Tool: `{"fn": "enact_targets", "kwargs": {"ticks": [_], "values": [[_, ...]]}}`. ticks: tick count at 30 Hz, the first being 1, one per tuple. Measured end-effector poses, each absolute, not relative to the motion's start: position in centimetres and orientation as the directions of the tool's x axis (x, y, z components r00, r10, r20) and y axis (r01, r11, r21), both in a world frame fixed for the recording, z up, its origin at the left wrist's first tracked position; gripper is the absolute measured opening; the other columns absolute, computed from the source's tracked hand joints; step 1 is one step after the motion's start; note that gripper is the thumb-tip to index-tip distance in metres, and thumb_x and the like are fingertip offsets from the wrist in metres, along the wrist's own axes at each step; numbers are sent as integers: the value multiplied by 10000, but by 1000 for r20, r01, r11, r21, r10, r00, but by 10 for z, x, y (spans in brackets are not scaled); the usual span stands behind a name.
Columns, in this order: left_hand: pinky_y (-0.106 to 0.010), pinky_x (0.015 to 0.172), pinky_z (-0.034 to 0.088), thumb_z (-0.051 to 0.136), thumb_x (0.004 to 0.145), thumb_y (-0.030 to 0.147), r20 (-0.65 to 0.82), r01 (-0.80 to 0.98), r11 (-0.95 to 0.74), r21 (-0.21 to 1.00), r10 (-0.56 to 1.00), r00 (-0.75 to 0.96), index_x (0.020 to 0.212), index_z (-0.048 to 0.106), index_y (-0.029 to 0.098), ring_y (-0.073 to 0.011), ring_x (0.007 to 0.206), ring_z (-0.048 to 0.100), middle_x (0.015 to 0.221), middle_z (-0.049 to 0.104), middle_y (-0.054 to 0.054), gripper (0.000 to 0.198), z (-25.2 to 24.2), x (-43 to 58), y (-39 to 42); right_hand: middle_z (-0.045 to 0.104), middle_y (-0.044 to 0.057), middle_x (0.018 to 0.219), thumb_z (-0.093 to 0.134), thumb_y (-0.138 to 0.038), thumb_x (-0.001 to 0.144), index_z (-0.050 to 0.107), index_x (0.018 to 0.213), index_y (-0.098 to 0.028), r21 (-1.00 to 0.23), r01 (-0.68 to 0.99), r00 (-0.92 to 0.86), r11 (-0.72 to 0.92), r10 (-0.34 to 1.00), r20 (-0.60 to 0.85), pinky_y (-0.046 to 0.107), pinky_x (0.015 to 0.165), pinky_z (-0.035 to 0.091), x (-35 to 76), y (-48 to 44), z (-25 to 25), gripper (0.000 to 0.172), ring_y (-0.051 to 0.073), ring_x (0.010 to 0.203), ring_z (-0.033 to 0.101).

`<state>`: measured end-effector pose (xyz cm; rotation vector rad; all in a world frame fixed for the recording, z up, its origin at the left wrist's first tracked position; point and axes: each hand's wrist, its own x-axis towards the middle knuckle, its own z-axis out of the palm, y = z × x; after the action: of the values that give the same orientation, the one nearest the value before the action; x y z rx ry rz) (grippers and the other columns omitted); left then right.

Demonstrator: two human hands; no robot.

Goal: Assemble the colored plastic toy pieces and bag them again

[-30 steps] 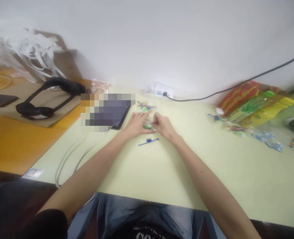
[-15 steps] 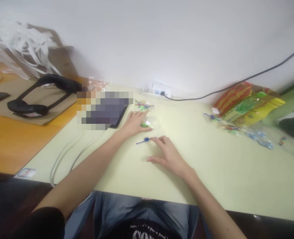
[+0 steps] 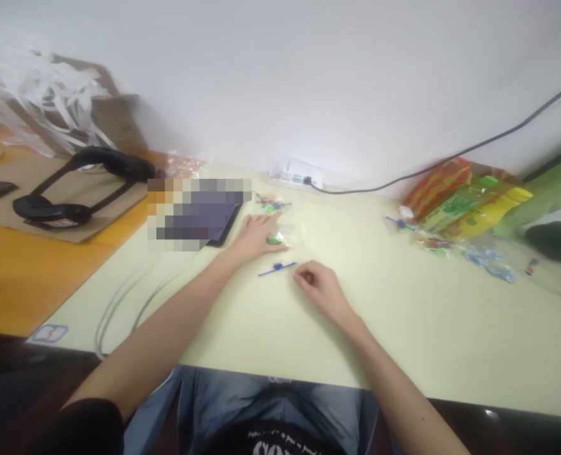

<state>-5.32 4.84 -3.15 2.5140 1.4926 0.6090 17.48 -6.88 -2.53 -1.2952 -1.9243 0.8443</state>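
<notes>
My left hand (image 3: 257,237) lies palm down with fingers spread, at the left edge of a clear plastic bag (image 3: 289,234) holding a small green piece (image 3: 275,240). In front of the bag, a thin blue plastic stick (image 3: 277,269) with a small knob lies on the table. My right hand (image 3: 325,289) is just right of the stick's end, thumb and index finger brought together in a ring. Whether anything is between those fingertips is hidden. Behind my left hand sits a cluster of small coloured plastic pieces (image 3: 273,205).
A dark tablet (image 3: 226,227), partly pixelated, lies left of my left hand. Pale cables (image 3: 119,297) cross the table near my left forearm. A power strip (image 3: 294,175) is against the wall. At right are bottles (image 3: 486,205), small packets (image 3: 489,262) and a red-yellow bag (image 3: 439,183).
My right hand has closed from an open grip, its index fingertip drawing back from the blue stick and the thumb rising to meet it. My left hand stays in place.
</notes>
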Motion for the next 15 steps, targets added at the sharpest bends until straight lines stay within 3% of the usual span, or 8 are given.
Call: {"fn": "enact_targets", "kwargs": {"ticks": [15], "values": [[-488, 1161, 255, 686, 801, 681, 257, 809, -491, 325, 869, 424, 1577, 303, 279, -351, 1388, 434, 1485, 525, -109, 954, -31, -54, 48, 640, -1, 778, 569, -289, 892, 649, 833, -206, -852, 480, -143, 207, 977, 157, 284, 642, 418, 172, -72, -18, 129, 149, 659, 524]]}}
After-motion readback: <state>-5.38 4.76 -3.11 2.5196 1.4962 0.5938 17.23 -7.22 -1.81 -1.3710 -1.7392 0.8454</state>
